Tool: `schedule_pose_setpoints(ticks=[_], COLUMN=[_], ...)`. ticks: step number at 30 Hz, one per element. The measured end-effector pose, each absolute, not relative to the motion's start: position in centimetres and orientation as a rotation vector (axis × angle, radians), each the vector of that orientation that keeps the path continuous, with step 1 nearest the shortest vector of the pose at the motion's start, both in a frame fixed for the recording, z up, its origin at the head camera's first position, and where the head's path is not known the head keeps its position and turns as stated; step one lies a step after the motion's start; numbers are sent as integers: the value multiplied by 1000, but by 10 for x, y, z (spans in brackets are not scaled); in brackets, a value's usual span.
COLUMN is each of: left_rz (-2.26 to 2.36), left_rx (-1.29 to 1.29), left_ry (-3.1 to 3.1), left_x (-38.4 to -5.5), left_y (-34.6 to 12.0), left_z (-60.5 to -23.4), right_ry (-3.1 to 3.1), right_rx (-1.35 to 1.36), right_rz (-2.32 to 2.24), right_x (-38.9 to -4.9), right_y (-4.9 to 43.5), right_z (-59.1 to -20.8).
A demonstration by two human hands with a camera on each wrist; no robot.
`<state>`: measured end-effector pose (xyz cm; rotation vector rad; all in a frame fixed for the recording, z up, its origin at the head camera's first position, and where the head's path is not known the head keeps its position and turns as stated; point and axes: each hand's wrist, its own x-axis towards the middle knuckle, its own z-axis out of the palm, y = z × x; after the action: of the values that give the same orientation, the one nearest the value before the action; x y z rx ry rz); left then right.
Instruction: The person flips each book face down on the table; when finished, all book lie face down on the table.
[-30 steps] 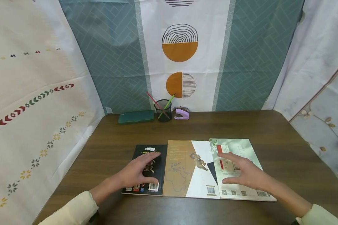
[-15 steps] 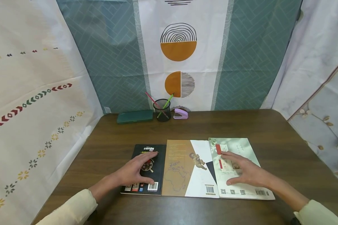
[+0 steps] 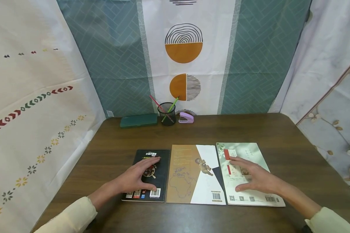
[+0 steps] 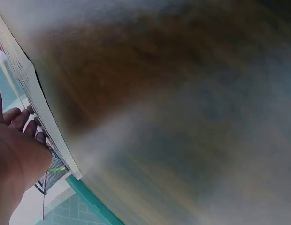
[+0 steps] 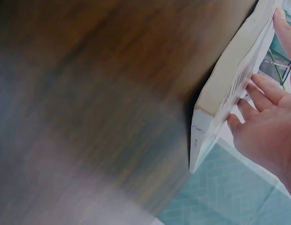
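Note:
Three books lie flat in a row in the head view. My left hand (image 3: 132,178) rests on the black book (image 3: 160,171), thumb and fingers spread wide and fairly straight across its cover. On the pale green book (image 3: 255,150) at the right lies my right hand (image 3: 258,178), likewise spread, covering part of the red-marked print. Between them is the tan and white book (image 3: 183,161), touched by neither hand. A narrow gap shows on each side of it. In the right wrist view, the fingertips touch the cover near the thick spine edge of the green book (image 5: 230,84).
The brown table (image 3: 236,129) carries a green case (image 3: 138,120), a black mesh pen cup (image 3: 167,118) with a red and a green pencil, and a purple stapler (image 3: 186,117) along its back edge. Patterned curtains (image 3: 122,64) hang behind and at both sides.
The black book has slid left under my left hand, opening a slim gap beside the tan book. My right hand has shifted right on the green book, and a thin gap now shows there.

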<state>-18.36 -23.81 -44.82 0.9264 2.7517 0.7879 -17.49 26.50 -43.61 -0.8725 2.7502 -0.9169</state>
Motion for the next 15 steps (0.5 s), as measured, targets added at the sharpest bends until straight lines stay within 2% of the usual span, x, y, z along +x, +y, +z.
schedule_pose_setpoints(ticks=[15], left_rz=[780], left_rx=[914], left_ry=[2752], left_x=[-184], left_y=[-238], left_z=[-448], right_ry=[2733], right_rx=[-820], right_rz=[-884], right_x=[-176], right_y=[266], right_z=[-434])
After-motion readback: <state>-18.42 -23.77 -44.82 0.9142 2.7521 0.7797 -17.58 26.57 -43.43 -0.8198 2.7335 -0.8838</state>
